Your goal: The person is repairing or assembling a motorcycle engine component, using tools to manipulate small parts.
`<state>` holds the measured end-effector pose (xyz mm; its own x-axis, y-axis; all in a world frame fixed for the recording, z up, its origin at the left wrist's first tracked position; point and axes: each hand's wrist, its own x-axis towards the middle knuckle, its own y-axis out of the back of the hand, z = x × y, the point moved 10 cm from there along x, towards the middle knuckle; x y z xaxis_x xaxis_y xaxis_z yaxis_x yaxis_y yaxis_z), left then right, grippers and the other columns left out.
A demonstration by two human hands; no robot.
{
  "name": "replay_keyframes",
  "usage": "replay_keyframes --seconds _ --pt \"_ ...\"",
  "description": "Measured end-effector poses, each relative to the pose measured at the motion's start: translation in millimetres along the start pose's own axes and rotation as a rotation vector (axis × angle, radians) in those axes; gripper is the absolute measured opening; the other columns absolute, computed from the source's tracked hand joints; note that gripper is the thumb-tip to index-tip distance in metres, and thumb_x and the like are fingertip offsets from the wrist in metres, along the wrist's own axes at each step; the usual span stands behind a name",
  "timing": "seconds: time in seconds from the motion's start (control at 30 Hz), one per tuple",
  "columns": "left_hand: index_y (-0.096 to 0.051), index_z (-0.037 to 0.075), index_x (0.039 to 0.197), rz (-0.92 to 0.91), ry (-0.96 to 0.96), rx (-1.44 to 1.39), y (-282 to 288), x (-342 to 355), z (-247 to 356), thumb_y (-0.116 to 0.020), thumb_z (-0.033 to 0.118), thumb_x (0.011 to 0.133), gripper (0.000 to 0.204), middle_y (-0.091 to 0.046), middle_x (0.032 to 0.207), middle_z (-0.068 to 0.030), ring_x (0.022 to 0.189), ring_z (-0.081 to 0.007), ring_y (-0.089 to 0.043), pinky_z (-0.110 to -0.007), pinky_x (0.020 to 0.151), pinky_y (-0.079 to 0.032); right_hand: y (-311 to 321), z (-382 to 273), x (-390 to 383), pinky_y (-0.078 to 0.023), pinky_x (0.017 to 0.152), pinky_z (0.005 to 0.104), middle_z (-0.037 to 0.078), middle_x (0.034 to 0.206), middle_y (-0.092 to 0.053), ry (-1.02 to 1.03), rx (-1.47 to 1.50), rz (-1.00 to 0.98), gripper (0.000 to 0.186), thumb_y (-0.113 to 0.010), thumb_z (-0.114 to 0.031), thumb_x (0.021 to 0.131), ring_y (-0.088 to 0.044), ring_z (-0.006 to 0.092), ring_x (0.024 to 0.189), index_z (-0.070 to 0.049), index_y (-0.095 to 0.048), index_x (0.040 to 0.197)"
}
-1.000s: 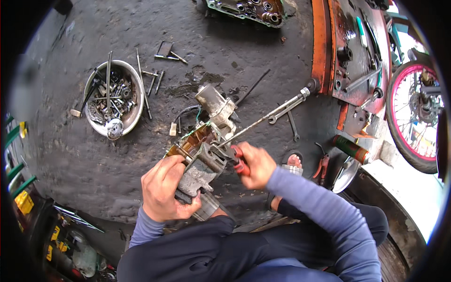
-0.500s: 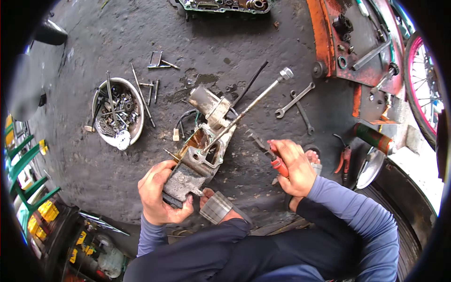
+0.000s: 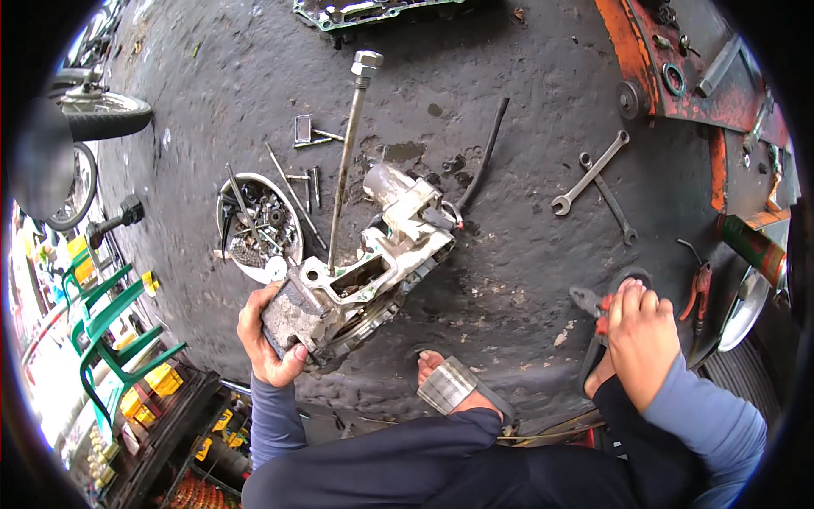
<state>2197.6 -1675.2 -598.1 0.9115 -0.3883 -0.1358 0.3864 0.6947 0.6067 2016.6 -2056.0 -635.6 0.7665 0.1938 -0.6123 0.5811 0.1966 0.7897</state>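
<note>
My left hand (image 3: 270,339) grips the lower left end of a greasy metal engine casing (image 3: 398,222), thumb at the near corner and fingers on the outer side. Its cavity faces up, and a cylindrical housing juts from the far end. Out of the casing a long metal rod (image 3: 346,161) rises, capped by hex nuts. Well to the right, my right hand (image 3: 642,339) is closed round red-handled pliers (image 3: 587,300), held near my right foot and apart from the casing. Most of their handles are hidden by my fingers.
Beyond the casing sits a bowl (image 3: 297,222) of small metal parts, with loose bolts (image 3: 312,188) beside it. Two crossed wrenches (image 3: 592,174) and a black hose (image 3: 486,157) lie on the dark floor. Another casing (image 3: 373,12) is at the far edge; red-handled cutters (image 3: 699,293) lie right.
The casing has been turned, so its rod now points nearly straight away from me rather than to the far right. My right hand has carried the pliers rightward, away from the casing. The view has shifted.
</note>
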Motion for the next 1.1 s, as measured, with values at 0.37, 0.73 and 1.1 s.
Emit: replay_keyframes --seconds 0.37,0.73,1.1 --pt "-0.052 -0.010 0.124 0.021 0.014 -0.120 4.9 0.9 -25.5 -0.076 0.050 0.068 0.086 -0.061 0.116 -0.0215 0.106 -0.0290 -0.060 -0.040 0.096 -0.044 -30.9 -23.0 49.1 -0.050 0.071 0.0406 0.012 0.086 -0.059 -0.052 0.339 0.008 0.029 -0.065 -0.016 0.081 -0.064 0.0288 0.080 -0.003 -0.054 0.105" --pt "-0.057 -0.008 0.112 -0.039 -0.146 0.013 -19.7 6.5 29.9 -0.076 0.039 0.064 0.070 -0.067 0.102 -0.0246 0.087 -0.0348 -0.069 -0.040 0.081 -0.054 50.5 -49.9 83.2 -0.049 0.095 0.0452 0.022 0.127 -0.055 0.243 1.298 0.297 0.032 -0.070 -0.007 0.071 -0.058 0.0384 0.112 -0.001 -0.067 0.102" --pt "-0.053 0.000 0.093 -0.128 -0.264 -0.044 -53.9 -2.0 69.2 -0.078 0.025 0.059 0.049 -0.065 0.087 -0.0205 0.063 -0.0296 -0.062 -0.037 0.057 -0.050 70.4 -69.8 106.7 -0.042 0.100 0.0516 0.020 0.117 -0.058 0.310 0.973 0.455 0.034 -0.072 -0.012 0.064 -0.055 0.0385 0.114 -0.006 -0.067 0.098"
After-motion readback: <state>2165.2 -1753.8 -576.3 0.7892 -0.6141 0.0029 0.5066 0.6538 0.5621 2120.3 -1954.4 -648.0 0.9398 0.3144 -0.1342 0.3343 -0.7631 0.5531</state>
